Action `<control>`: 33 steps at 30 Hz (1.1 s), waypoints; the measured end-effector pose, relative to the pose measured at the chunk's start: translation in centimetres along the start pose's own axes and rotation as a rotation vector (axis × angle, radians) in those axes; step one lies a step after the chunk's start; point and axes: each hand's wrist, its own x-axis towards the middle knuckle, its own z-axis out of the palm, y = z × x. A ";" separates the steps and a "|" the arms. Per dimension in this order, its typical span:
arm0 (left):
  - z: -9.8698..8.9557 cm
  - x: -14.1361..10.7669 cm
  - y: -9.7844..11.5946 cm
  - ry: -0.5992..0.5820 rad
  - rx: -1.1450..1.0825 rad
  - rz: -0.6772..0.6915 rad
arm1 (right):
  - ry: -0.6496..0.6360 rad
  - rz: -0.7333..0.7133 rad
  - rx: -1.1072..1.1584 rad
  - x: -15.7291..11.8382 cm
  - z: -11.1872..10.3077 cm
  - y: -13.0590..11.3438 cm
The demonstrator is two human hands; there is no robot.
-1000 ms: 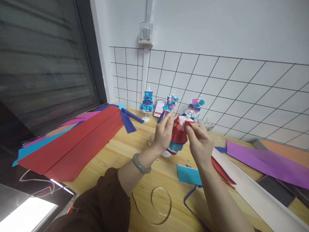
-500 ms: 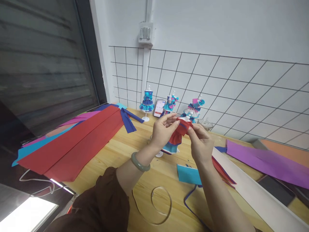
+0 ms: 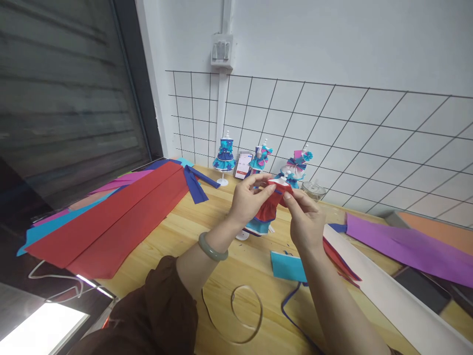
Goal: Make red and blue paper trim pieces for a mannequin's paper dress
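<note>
A small white dress-form stand wears a doll dress (image 3: 266,212) with a red bodice and skirt over a turquoise and white hem. Its red top (image 3: 276,196) has a thin blue line. My left hand (image 3: 249,199) pinches the left upper edge of this top between thumb and fingers. On the other side, my right hand (image 3: 306,217) pinches the right edge, thumb in front. The fingers behind the dress are partly hidden. A white round base (image 3: 242,235) shows under the skirt.
Behind stand several dressed doll forms (image 3: 224,160), a phone (image 3: 243,165) and a glass jar (image 3: 313,190). Red sheets (image 3: 121,217) lie left, a purple sheet (image 3: 406,246) and white sheet (image 3: 384,291) right. A turquoise piece (image 3: 287,266) and looped cord (image 3: 261,315) lie in front.
My right hand has moved slightly left and the red top's right side now bends back around the form. My left hand keeps its pinch, nearly in the same place.
</note>
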 end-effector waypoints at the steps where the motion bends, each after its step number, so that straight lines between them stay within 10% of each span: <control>1: 0.0 0.0 0.0 0.002 -0.014 -0.006 | -0.001 -0.006 0.000 0.0 0.0 0.0; 33: -1.1 0.7 -1.0 -0.100 0.024 0.034 | -0.045 0.211 0.378 -0.3 0.7 -0.6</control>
